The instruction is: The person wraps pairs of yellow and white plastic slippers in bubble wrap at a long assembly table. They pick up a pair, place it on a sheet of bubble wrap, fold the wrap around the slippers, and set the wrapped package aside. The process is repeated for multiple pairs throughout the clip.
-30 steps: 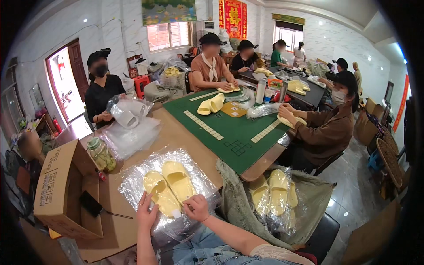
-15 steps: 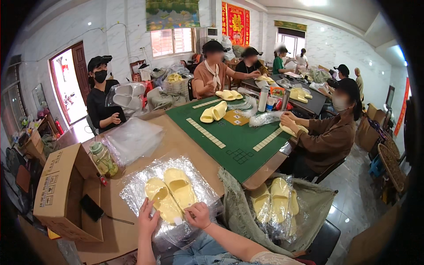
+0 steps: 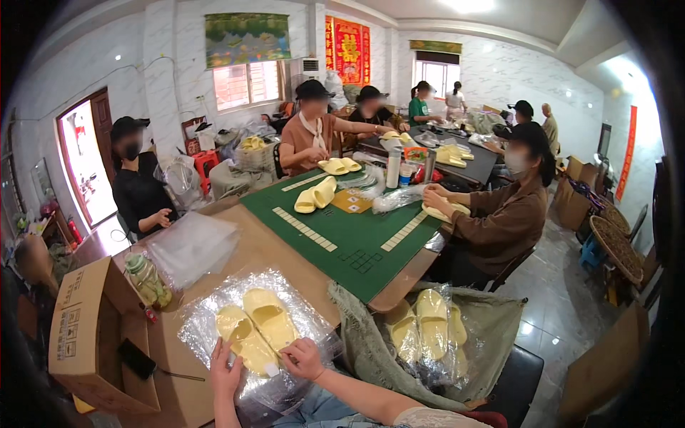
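A pair of pale yellow slippers lies side by side on a clear plastic bag (image 3: 196, 314) in front of me; they are the left slipper (image 3: 246, 339) and the right slipper (image 3: 271, 314). My left hand (image 3: 226, 369) rests along the left slipper's outer edge, fingers apart. Beside the heel of the right slipper, my right hand (image 3: 303, 358) has thumb and fingertips pinched together; what they hold, if anything, is too small to make out. A small white tag (image 3: 271, 369) shows at the left slipper's heel, between my hands.
An open cardboard box (image 3: 89, 335) with a phone (image 3: 135, 359) stands left, near a jar (image 3: 148, 282) and stacked clear bags (image 3: 193, 246). Bagged yellow slippers (image 3: 432, 324) lie in a sack (image 3: 492, 342) at right. Co-workers surround the green mat (image 3: 357, 264).
My view has swung slightly right and up, so the scene sits further left. Both hands stay by the slippers. The clear bag of grey slippers near the person at left looks blurred now.
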Action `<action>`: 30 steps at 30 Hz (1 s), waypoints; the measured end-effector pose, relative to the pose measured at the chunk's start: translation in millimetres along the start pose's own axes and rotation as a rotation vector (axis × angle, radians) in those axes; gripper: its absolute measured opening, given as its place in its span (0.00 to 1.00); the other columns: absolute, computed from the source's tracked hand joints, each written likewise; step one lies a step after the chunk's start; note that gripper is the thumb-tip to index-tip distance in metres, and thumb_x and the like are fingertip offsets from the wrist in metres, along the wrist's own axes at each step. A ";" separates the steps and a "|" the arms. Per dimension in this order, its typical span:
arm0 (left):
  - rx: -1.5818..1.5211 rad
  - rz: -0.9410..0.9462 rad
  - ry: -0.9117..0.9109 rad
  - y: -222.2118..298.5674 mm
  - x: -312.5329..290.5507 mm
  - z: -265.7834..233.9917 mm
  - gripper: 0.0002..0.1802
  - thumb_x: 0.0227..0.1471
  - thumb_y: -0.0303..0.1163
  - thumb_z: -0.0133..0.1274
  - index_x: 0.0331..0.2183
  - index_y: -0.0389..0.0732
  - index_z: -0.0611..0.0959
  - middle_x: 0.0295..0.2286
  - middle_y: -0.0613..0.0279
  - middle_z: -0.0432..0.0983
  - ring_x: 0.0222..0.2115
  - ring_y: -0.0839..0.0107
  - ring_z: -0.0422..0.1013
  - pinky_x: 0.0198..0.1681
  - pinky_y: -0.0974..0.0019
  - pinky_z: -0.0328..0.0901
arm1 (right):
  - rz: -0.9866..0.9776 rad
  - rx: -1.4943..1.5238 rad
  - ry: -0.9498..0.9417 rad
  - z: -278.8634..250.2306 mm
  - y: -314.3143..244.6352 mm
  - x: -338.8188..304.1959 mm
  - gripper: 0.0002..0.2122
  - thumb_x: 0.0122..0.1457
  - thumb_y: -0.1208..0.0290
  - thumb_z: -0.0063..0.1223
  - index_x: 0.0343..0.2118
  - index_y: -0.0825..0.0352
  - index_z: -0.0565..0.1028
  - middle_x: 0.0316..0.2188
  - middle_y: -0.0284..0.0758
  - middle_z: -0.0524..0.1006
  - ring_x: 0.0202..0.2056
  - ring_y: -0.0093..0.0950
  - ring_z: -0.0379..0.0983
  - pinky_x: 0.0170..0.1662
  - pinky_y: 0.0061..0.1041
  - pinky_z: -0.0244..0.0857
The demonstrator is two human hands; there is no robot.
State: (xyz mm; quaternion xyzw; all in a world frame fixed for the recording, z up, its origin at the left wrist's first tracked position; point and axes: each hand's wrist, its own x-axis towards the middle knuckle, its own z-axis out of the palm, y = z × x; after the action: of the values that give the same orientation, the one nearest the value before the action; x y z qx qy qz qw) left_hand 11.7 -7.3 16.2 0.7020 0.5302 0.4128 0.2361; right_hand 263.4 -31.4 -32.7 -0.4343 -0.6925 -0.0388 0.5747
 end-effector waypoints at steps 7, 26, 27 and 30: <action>0.009 0.001 0.006 -11.5 -0.2 0.9 0.32 0.47 0.31 0.64 0.56 0.46 0.80 0.64 0.50 0.63 0.62 0.54 0.64 0.60 0.58 0.64 | 0.056 0.016 -0.031 -4.9 -10.2 4.7 0.03 0.53 0.71 0.61 0.31 0.60 0.80 0.26 0.32 0.74 0.30 0.33 0.71 0.35 0.33 0.64; 0.079 0.071 0.001 -9.5 1.6 2.1 0.31 0.48 0.35 0.66 0.55 0.49 0.80 0.63 0.48 0.64 0.61 0.51 0.64 0.61 0.55 0.63 | 0.427 -0.370 -0.637 64.8 4.4 83.4 0.31 0.55 0.38 0.56 0.41 0.68 0.73 0.24 0.45 0.80 0.28 0.47 0.80 0.34 0.43 0.73; 0.058 0.070 -0.001 -9.0 0.3 1.8 0.30 0.47 0.36 0.66 0.55 0.49 0.81 0.63 0.48 0.63 0.61 0.51 0.64 0.62 0.55 0.62 | 0.443 -0.347 -0.610 64.1 1.7 81.6 0.30 0.56 0.39 0.56 0.40 0.67 0.73 0.24 0.45 0.80 0.28 0.47 0.80 0.34 0.43 0.73; 0.054 0.019 0.006 -2.0 -2.4 0.2 0.29 0.47 0.35 0.66 0.53 0.48 0.82 0.63 0.48 0.63 0.61 0.51 0.64 0.63 0.55 0.61 | 0.479 -0.298 -0.529 60.0 -1.7 77.8 0.26 0.57 0.41 0.55 0.37 0.66 0.73 0.23 0.45 0.80 0.27 0.47 0.80 0.32 0.44 0.73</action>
State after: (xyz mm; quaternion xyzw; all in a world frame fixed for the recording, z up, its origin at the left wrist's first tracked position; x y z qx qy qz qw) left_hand 10.5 -8.9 13.8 0.7120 0.5351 0.4025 0.2115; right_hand 219.6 44.0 12.4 -0.6576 -0.6825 0.1097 0.2995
